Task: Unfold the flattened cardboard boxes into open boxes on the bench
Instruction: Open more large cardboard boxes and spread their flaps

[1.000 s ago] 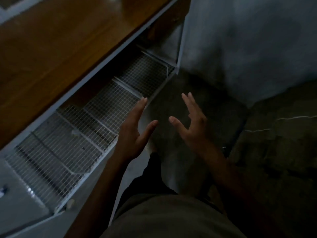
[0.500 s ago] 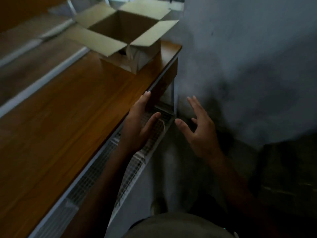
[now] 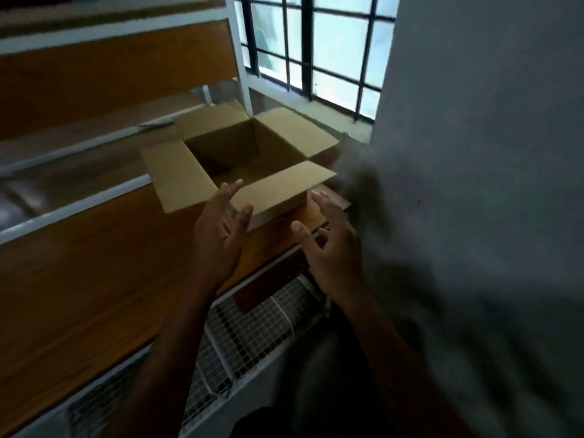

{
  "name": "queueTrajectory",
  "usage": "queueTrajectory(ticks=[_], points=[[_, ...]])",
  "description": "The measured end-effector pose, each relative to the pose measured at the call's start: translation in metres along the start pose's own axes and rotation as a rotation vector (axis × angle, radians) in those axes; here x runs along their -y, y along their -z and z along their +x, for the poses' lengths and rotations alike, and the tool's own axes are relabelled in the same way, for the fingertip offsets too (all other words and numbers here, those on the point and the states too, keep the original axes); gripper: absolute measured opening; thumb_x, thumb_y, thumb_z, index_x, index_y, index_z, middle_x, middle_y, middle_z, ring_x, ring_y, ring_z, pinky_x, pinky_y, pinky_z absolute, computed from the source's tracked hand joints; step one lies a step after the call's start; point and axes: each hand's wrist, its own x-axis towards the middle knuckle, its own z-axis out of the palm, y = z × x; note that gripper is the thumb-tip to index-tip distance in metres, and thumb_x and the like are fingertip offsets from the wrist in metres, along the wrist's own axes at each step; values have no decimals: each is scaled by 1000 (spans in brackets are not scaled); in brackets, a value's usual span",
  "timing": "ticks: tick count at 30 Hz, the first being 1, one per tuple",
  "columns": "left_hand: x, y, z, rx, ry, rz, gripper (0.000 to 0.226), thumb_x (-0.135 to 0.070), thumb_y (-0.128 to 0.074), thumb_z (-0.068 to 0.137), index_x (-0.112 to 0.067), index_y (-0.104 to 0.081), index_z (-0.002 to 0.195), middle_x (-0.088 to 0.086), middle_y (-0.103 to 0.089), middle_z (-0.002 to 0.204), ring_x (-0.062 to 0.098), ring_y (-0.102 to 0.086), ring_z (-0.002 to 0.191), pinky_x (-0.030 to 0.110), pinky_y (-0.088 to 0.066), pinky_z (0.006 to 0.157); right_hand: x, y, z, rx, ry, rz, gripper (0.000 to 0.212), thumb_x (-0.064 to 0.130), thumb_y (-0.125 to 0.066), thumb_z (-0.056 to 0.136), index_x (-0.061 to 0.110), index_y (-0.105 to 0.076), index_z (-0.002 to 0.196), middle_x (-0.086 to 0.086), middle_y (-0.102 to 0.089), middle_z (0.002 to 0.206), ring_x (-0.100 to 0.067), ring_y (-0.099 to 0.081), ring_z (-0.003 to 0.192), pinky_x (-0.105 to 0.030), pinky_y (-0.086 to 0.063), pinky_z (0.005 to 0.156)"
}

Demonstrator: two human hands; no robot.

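An unfolded brown cardboard box [image 3: 278,181] stands on the far right end of the wooden bench [image 3: 94,279], its top flaps spread outward and its inside empty. My left hand [image 3: 221,235] is raised in front of the box's near flap with fingers straight, holding nothing. My right hand [image 3: 331,245] hovers to the right of the box's near corner, fingers spread and slightly bent, also holding nothing. Neither hand plainly touches the box. No flattened box is in sight.
A white wire-mesh shelf [image 3: 252,317] runs under the bench's front edge. A grey wall [image 3: 474,184] stands close on the right. A barred window [image 3: 316,49] lies behind the box. A second wooden tier with white framing [image 3: 120,61] rises at the back left.
The view has swung up from the floor and mesh shelf to the bench end and the open box. Both hands have risen and moved forward toward the box, staying open.
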Motion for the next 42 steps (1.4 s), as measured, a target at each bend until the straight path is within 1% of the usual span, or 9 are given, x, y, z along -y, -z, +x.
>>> queueTrajectory(ticks=[6, 10, 16, 20, 23, 31, 36, 39, 42], points=[[23, -22, 78, -217, 150, 44, 49, -37, -53, 96, -24, -44, 143, 0, -47, 147, 15, -43, 133, 48, -43, 106, -31, 18, 105, -37, 41, -130, 34, 30, -62, 93, 24, -62, 127, 0, -50, 146, -15, -48, 133, -42, -48, 104], [69, -37, 132, -247, 365, 165, 57, -35, -57, 95, -22, -37, 147, 5, -41, 150, 22, -39, 137, 47, -38, 109, -57, 4, 186, -13, 51, -175, 19, 33, -61, 93, 23, -71, 107, 1, -71, 111, -13, -67, 101, -34, -56, 84], [138, -68, 174, -158, 963, -134, 85, -16, -61, 94, -18, -4, 157, 13, -20, 160, 35, -28, 143, 42, -31, 109, -119, -38, 271, 271, -310, -441, 48, 58, -47, 94, 17, -70, 105, -6, -68, 101, -29, -64, 101, -35, -47, 79], [147, -80, 172, -319, 1025, -171, 66, -16, -53, 96, -18, -20, 154, 16, -37, 151, 36, -43, 131, 42, -42, 96, -147, -57, 288, 384, -580, -121, 62, 59, -40, 95, 14, -57, 134, -11, -60, 130, -27, -54, 115, -36, -39, 91], [146, -81, 168, -384, 1032, -185, 58, -23, -56, 96, -17, -33, 149, 11, -46, 144, 33, -50, 124, 37, -42, 86, -158, -65, 293, 409, -593, -5, 55, 52, -41, 97, 17, -53, 137, -1, -57, 118, -19, -51, 108, -39, -39, 93], [134, -91, 140, -634, 1100, -235, 78, -47, -72, 80, -15, -43, 144, 3, -50, 136, 21, -50, 120, 32, -41, 86, -165, -56, 304, 519, -440, -34, 62, 52, -47, 84, 9, -62, 126, -9, -65, 120, -26, -58, 113, -41, -46, 95], [111, -115, 118, -839, 1023, -201, 66, -33, -68, 88, -16, -39, 145, -2, -47, 129, 14, -48, 112, 18, -40, 70, -188, -53, 304, 546, -417, 6, 71, 63, -43, 72, 10, -65, 113, -14, -68, 110, -32, -63, 106, -46, -48, 93], [101, -119, 104, -884, 1019, -166, 74, -42, -71, 84, -20, -37, 145, 0, -50, 134, 17, -53, 114, 25, -46, 78, -173, -48, 304, 599, -447, 52, 45, 57, -50, 79, 18, -63, 98, -12, -65, 103, -30, -62, 99, -47, -48, 87], [92, -114, 89, -1022, 1102, -298, 87, -47, -76, 76, -20, -32, 146, 4, -50, 137, 22, -54, 115, 35, -50, 88, -147, -46, 298, 687, -484, 160, 11, 20, -56, 97, 21, -50, 88, 1, -52, 91, -11, -49, 80, -28, -40, 68]])
